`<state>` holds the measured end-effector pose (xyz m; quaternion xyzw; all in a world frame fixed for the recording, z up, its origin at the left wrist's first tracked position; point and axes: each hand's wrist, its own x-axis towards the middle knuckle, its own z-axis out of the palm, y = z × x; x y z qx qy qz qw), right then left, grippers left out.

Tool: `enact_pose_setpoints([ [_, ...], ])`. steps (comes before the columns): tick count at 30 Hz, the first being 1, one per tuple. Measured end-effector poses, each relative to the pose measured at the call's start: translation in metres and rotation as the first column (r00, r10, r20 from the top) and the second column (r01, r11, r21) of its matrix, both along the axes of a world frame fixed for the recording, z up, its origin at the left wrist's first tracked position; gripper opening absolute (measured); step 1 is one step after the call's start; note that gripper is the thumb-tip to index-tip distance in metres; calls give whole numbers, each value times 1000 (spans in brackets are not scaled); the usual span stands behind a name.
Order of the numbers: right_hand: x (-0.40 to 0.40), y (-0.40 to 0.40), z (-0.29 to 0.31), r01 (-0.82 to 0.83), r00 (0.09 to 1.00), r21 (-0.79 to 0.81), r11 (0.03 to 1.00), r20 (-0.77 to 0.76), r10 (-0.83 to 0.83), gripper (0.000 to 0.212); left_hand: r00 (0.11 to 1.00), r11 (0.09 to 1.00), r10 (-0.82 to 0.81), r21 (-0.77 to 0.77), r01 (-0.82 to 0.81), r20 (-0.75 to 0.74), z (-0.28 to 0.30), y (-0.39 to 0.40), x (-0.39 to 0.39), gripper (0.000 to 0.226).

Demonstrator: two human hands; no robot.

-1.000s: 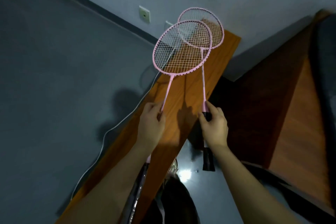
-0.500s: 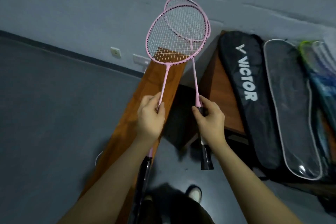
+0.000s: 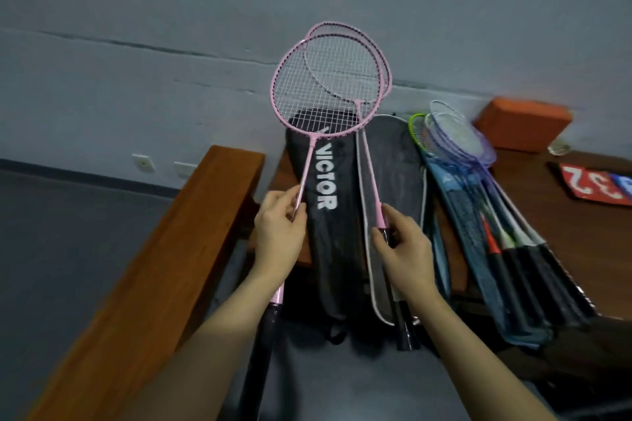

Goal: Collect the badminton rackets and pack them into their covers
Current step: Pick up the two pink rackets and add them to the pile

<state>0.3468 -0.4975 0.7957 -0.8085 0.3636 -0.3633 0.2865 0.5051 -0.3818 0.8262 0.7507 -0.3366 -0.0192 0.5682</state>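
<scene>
Left hand (image 3: 278,236) pinching one pink racket's (image 3: 309,161) shaft, right hand (image 3: 403,249) gripping the other pink racket (image 3: 371,181), heads overlapping above black Victor cover (image 3: 328,243), grey cover (image 3: 396,181) just right

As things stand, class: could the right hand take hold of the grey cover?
Probably not yet. The right hand grips a pink racket, so it is occupied, though the grey cover lies uncovered just beneath it.
</scene>
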Motion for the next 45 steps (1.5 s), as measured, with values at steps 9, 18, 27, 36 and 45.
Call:
enact_pose_setpoints([
  [9, -105, -114, 0, 94, 994, -45, 995, -52, -97, 44, 999, 999, -48, 12, 48, -11, 7, -130, -75, 32],
  [18, -147, -224, 4, 86, 993, 22, 996, -81, -84, 40, 989, 991, -132, -5, 132, -60, 0, -268, -100, 30],
  [27, -192, -281, -8, 87, 991, 67, 994, -110, -79, 36, 961, 967, -242, 46, 250, -130, -11, -340, -141, 39],
  [36, -265, -339, -32, 28, 979, 129, 991, -202, -2, 38, 948, 982, -149, 69, 174, -281, -38, -396, -227, 37],
  [45, -298, -371, -62, -20, 991, 319, 948, -116, 60, 31, 949, 970, -39, 218, 112, -314, -67, -446, -274, 40],
])
